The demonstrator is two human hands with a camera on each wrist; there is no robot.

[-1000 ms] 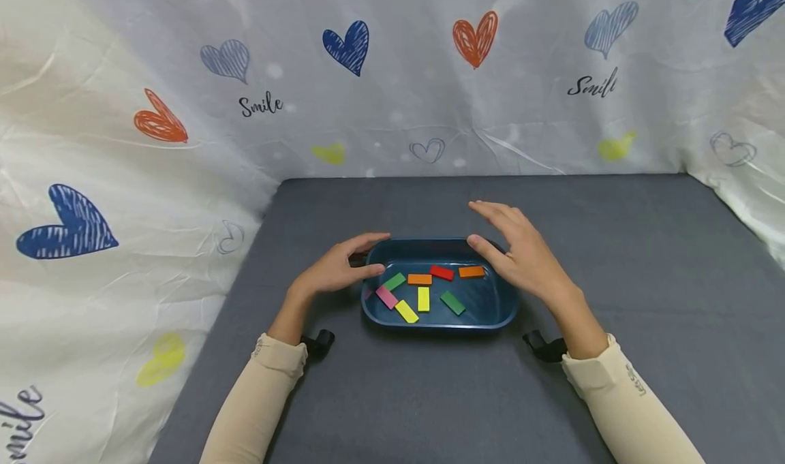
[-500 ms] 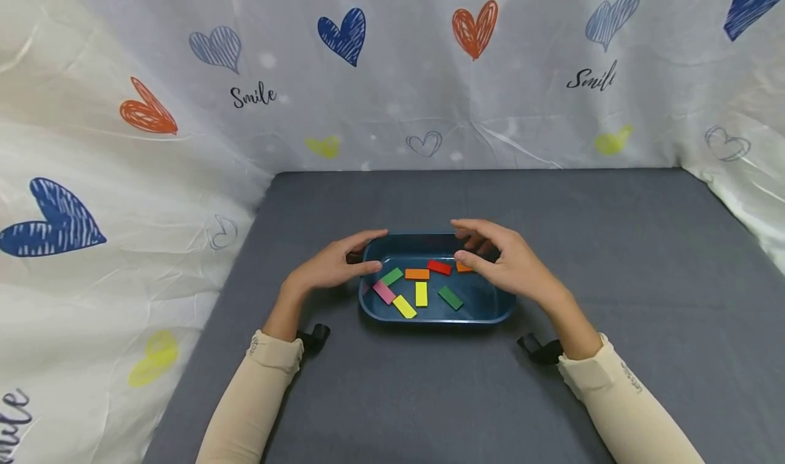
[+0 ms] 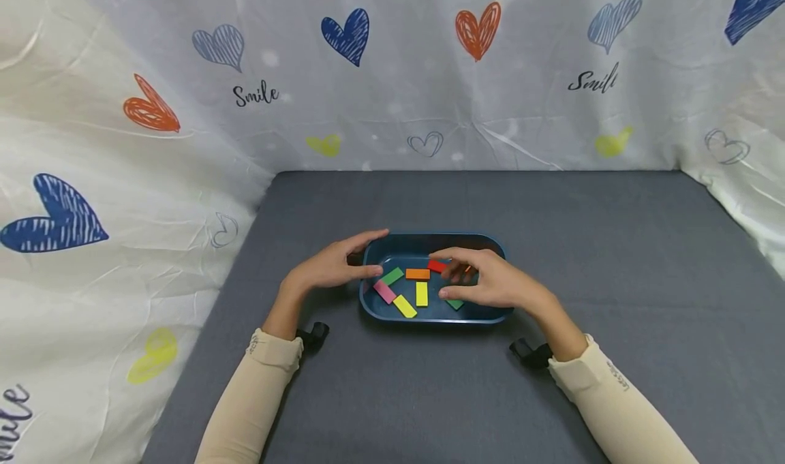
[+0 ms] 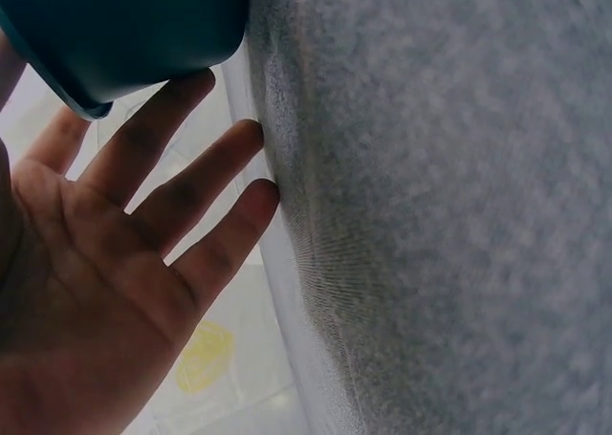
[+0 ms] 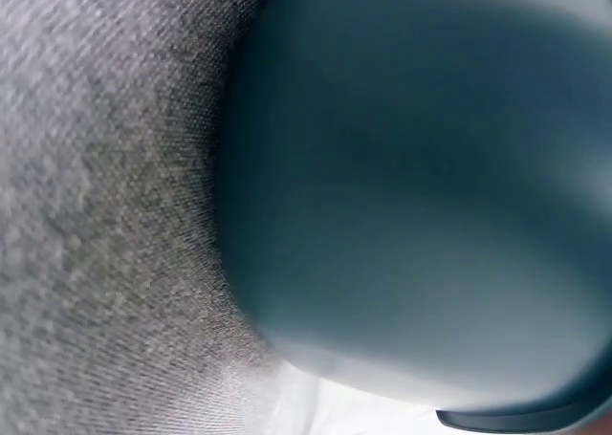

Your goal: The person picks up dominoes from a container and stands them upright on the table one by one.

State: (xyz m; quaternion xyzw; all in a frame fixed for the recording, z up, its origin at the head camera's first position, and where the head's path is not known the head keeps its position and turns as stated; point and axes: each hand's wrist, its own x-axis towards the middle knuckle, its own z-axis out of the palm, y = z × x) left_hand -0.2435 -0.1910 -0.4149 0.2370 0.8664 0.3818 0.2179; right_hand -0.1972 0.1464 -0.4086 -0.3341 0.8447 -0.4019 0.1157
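A dark blue tray (image 3: pixel 435 320) with rounded corners holds several small coloured blocks lying flat and apart or touching at corners. To the left are a green block (image 3: pixel 392 277), a pink block (image 3: pixel 384 291) and a yellow block (image 3: pixel 405 306). My left hand (image 3: pixel 328 266) rests at the tray's left end, thumb over the rim; in the left wrist view its fingers (image 4: pixel 182 182) are spread and fairly straight, one touching the tray's outside. Above the right half, my right hand (image 3: pixel 490 280) reaches in with thumb and fingers apart. It partly covers a red block (image 3: pixel 436 266) and a green block (image 3: pixel 455 304).
An orange block (image 3: pixel 418 274) and an upright-lying yellow block (image 3: pixel 422 294) sit mid-tray. The tray stands on a grey cloth-covered table (image 3: pixel 392 396). A white curtain (image 3: pixel 392 75) printed with hearts hangs behind and at the left. The tray's outer wall (image 5: pixel 411 196) fills the right wrist view.
My right hand has moved left and lower, from the tray's right rim to over its right-hand blocks. The left hand stays at the left end. The blocks visible have not shifted.
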